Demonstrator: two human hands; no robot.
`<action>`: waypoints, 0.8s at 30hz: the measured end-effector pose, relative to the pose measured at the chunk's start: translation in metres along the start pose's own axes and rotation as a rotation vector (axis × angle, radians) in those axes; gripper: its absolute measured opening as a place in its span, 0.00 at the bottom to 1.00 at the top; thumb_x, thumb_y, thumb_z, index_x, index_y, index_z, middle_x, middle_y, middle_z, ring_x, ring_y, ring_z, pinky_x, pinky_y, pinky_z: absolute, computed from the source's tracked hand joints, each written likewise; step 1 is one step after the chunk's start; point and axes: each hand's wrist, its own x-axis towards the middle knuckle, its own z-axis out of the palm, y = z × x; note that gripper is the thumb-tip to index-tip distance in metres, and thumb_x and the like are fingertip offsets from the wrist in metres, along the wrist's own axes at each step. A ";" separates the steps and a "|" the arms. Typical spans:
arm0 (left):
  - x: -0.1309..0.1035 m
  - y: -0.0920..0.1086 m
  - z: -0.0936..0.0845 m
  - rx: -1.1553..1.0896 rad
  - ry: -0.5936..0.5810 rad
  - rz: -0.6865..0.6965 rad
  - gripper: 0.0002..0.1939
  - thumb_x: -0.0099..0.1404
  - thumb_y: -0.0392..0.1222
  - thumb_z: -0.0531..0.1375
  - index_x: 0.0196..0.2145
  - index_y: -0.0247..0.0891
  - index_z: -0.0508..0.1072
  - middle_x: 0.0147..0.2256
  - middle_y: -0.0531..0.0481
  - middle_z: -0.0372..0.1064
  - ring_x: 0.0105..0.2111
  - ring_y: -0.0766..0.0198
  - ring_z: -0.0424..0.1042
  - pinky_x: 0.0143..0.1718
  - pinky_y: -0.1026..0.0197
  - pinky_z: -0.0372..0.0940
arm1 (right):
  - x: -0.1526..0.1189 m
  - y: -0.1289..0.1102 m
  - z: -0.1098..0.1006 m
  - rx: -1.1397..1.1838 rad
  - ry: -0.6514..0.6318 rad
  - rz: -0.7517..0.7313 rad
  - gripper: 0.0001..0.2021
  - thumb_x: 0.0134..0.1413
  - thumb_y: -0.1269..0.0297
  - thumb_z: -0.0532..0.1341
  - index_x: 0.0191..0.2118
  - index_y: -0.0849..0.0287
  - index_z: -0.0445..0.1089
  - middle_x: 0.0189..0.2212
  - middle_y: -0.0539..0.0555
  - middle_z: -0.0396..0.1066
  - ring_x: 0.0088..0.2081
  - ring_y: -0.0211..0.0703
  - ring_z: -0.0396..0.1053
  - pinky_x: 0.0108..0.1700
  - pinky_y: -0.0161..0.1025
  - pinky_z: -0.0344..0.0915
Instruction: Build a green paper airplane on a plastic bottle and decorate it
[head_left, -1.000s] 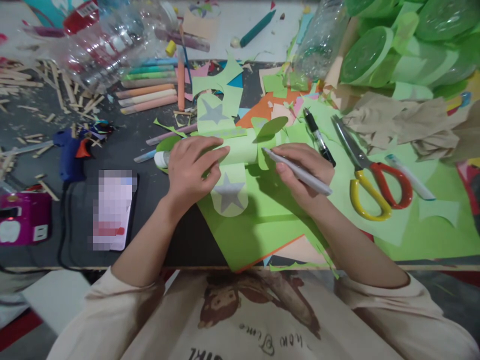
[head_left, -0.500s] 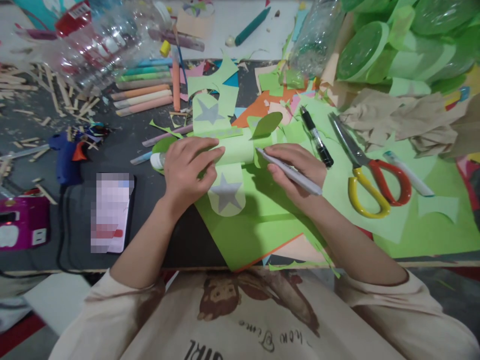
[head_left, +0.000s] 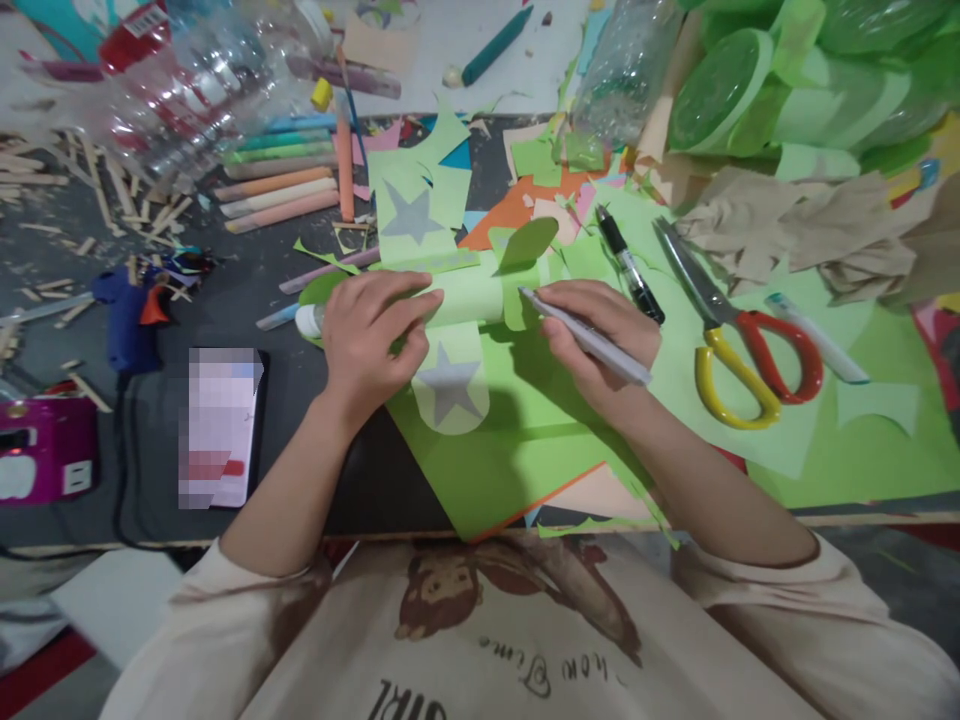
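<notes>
A model plane wrapped in light green paper lies across the green sheets, with a grey star on each of its two wings. One wing points toward me, the other away. My left hand is curled over the body near the white bottle cap, gripping it. Between the thumb and fingers of my right hand is a grey marker, its tip close to the green tail piece. Whether the tip touches the paper I cannot tell. An oval green flap stands up at the tail.
Scissors and a black pen lie to the right. On the left are a phone, a blue glue gun and scattered wooden sticks. Plastic bottles, crayon-like sticks and paper scraps crowd the back.
My right hand and the marker have shifted slightly right, the tip moving a little away from the plane's body. My left hand keeps its grip. The whole view has shifted slightly.
</notes>
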 end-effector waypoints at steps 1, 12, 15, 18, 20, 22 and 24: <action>0.000 0.000 -0.001 -0.005 -0.019 -0.018 0.13 0.67 0.37 0.53 0.45 0.50 0.72 0.45 0.53 0.78 0.45 0.57 0.76 0.44 0.49 0.70 | 0.000 0.000 0.000 0.008 0.006 -0.008 0.08 0.60 0.66 0.62 0.42 0.53 0.77 0.37 0.56 0.81 0.41 0.48 0.79 0.44 0.48 0.76; 0.000 -0.002 0.003 -0.089 0.018 -0.031 0.15 0.64 0.34 0.56 0.46 0.50 0.73 0.45 0.51 0.79 0.45 0.54 0.77 0.44 0.48 0.70 | 0.000 0.003 0.001 0.016 0.101 0.004 0.06 0.60 0.65 0.62 0.40 0.53 0.77 0.35 0.54 0.81 0.38 0.46 0.79 0.41 0.46 0.76; 0.001 -0.002 0.003 -0.019 0.032 0.010 0.14 0.64 0.34 0.56 0.45 0.49 0.74 0.44 0.51 0.79 0.43 0.56 0.78 0.42 0.50 0.71 | -0.001 0.004 0.001 0.014 0.112 -0.008 0.06 0.59 0.65 0.62 0.40 0.53 0.77 0.35 0.53 0.81 0.38 0.47 0.79 0.41 0.47 0.76; 0.002 -0.002 0.003 -0.016 0.084 0.064 0.14 0.65 0.35 0.56 0.45 0.49 0.73 0.43 0.51 0.79 0.42 0.57 0.78 0.39 0.51 0.72 | -0.001 0.005 0.001 -0.005 0.108 -0.007 0.06 0.60 0.64 0.62 0.40 0.52 0.77 0.35 0.53 0.81 0.38 0.47 0.79 0.41 0.48 0.76; 0.001 -0.002 0.002 -0.003 0.047 0.028 0.14 0.66 0.35 0.55 0.46 0.51 0.73 0.43 0.53 0.79 0.43 0.57 0.78 0.41 0.50 0.72 | -0.002 0.006 0.000 -0.020 0.104 0.003 0.06 0.60 0.63 0.62 0.40 0.52 0.77 0.35 0.53 0.81 0.38 0.47 0.79 0.41 0.48 0.76; 0.001 -0.002 0.002 0.016 0.018 0.003 0.14 0.67 0.35 0.54 0.45 0.52 0.72 0.44 0.54 0.79 0.43 0.58 0.77 0.42 0.50 0.72 | -0.001 0.005 -0.001 -0.037 0.105 0.002 0.06 0.60 0.63 0.62 0.39 0.52 0.77 0.35 0.53 0.81 0.38 0.48 0.79 0.41 0.48 0.76; 0.001 -0.002 0.003 0.013 0.030 0.014 0.14 0.66 0.35 0.54 0.46 0.52 0.72 0.44 0.54 0.79 0.43 0.58 0.77 0.42 0.50 0.72 | -0.001 0.004 -0.001 -0.049 0.120 -0.032 0.06 0.60 0.63 0.61 0.39 0.53 0.77 0.33 0.53 0.80 0.37 0.48 0.79 0.40 0.49 0.76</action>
